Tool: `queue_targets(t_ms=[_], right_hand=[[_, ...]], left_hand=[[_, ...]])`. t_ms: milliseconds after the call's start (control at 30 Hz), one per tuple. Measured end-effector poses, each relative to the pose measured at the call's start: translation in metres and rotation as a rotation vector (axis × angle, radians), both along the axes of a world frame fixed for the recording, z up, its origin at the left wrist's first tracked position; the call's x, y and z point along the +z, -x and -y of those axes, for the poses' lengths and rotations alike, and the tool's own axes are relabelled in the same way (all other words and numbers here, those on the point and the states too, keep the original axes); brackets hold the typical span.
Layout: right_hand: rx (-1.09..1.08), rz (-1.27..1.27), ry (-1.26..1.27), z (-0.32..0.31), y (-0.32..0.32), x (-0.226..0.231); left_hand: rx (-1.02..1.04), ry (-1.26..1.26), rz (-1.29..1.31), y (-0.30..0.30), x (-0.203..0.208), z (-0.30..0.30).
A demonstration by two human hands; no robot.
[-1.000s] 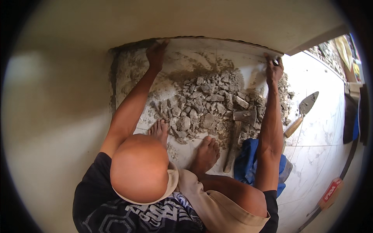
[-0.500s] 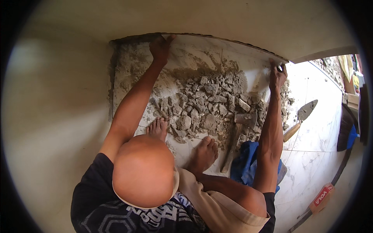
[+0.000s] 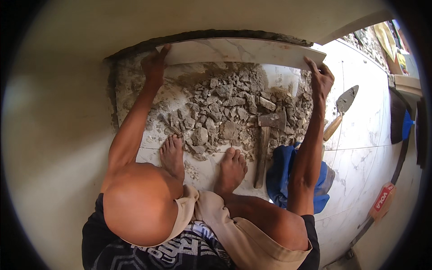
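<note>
A long, narrow strip of white marbled tile [image 3: 238, 50] spans the foot of the wall, with one of my hands at each end. Around its left end, my left hand [image 3: 154, 67] is closed, thumb near the upper edge. My right hand [image 3: 320, 80] grips the right end with fingers bent over the corner. Behind the strip, a rough dark groove [image 3: 211, 34] runs along the wall. Just below the strip lies a heap of broken mortar and rubble [image 3: 229, 103]. A hammer [image 3: 262, 153] with a wooden handle rests on its near right side.
A pointed trowel [image 3: 347, 100] lies on the white floor tiles [image 3: 360, 166] right of my right forearm. Blue cloth [image 3: 281, 173] sits beside my right knee. A broom [image 3: 399, 119] and a red-and-tan carton piece [image 3: 382, 201] are along the right side. My bare feet border the rubble.
The tile strip has come away from the wall, showing its face and more of the groove. Both hands stay on its ends. The whole view has shifted.
</note>
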State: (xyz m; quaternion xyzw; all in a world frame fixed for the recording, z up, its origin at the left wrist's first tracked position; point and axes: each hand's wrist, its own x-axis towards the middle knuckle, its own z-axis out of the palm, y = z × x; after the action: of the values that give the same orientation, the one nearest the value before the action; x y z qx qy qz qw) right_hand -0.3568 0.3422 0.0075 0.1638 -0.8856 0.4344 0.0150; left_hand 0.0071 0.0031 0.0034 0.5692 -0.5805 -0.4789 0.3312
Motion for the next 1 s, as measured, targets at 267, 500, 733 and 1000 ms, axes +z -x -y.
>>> queue_targets(t_ms=[267,500,733,1000], right_hand=[[-0.315,0.269,-0.291,-0.168,-0.061,0.11],[-0.569,0.374,-0.528,-0.3,-0.123,0.123],[-0.849,0.477,-0.552,-0.434,-0.225,0.102],[-1.177,0.622,-0.257,-0.451,-0.381,0.091]], left_hand=[[-0.641,-0.175,0.179,0.03,0.059,-0.088],[-1.045,-0.344,0.136,0.107,0.079,-0.161],[-1.59,-0.25,0.552,0.179,0.102,-0.247],[-1.821,0.027,0.522,0.196,0.066,-0.323]])
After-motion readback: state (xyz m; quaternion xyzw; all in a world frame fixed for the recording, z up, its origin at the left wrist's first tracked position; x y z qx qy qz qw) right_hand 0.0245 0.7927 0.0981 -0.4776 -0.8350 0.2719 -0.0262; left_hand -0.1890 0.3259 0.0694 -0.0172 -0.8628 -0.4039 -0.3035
